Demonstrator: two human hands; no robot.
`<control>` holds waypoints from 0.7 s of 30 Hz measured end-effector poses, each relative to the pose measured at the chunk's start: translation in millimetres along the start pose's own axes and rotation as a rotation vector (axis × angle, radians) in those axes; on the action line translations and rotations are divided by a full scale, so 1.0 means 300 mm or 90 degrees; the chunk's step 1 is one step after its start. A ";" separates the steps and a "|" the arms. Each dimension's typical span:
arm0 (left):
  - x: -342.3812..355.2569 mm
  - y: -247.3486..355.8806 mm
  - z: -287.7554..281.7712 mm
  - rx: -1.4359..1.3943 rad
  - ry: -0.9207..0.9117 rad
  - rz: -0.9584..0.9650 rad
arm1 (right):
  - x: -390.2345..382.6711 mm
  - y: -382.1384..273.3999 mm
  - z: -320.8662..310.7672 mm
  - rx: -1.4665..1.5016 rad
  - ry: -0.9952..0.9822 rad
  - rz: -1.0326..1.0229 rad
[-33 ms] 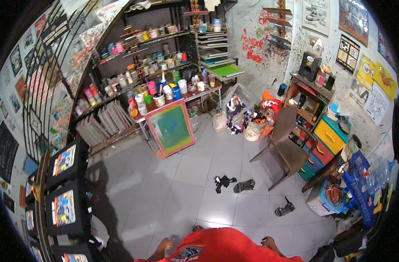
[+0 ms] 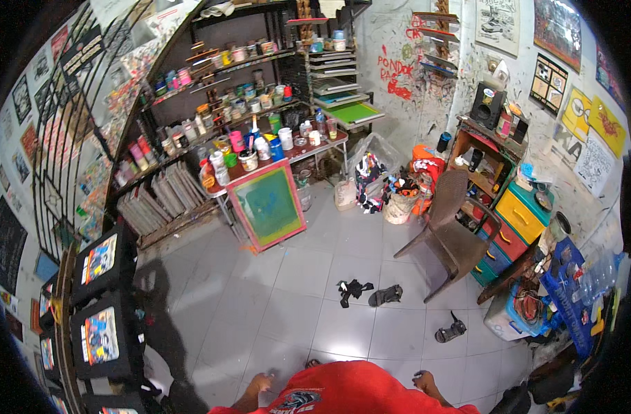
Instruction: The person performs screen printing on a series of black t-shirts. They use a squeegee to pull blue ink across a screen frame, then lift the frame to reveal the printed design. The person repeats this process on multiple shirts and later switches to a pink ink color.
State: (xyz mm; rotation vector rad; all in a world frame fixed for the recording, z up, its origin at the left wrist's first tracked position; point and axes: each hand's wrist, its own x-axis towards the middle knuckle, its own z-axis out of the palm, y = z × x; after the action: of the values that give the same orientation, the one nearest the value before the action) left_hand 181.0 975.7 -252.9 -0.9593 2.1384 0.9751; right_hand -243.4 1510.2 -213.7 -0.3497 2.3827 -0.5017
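Note:
My left hand (image 2: 262, 383) hangs low beside my red shirt (image 2: 339, 386), its fingers loosely bent and nothing visible in them. On the other side my right hand (image 2: 423, 379) hangs too, fingers a little apart, holding nothing I can see. Both hands are small in view and touch no object. Nearest on the left are black shirts (image 2: 125, 345) with colourful prints, laid flat in a row. Ahead, a pink-framed printing screen (image 2: 268, 205) with green mesh leans against a table (image 2: 315, 146) crowded with paint pots and bottles.
Sandals (image 2: 386, 295) and a black cloth scrap (image 2: 355, 291) lie on the tiled floor. A brown plastic chair (image 2: 448, 234) stands right, by a colourful drawer cabinet (image 2: 519, 214). Bags of rags (image 2: 401, 200) sit at the back. A clear bin (image 2: 512, 314) is at far right.
The view has shifted very slightly, and the room's things sit a touch farther left. Both hands stay hanging at my sides.

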 end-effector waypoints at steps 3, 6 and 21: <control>0.230 0.025 -0.390 0.165 0.111 -0.030 | 0.138 -0.311 -0.026 0.095 0.060 -0.026; 0.424 0.174 -0.667 -0.044 0.295 -0.022 | 0.249 -0.501 -0.076 0.118 0.057 -0.061; 0.725 0.634 -0.709 -0.208 0.255 0.020 | 1.378 -0.542 -0.700 0.019 -0.055 -0.130</control>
State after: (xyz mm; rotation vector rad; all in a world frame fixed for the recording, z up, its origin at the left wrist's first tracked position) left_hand -138.8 815.2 -224.9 -1.3803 2.3633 1.2605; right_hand -669.6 1266.1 -225.6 -0.5927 2.2648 -0.6027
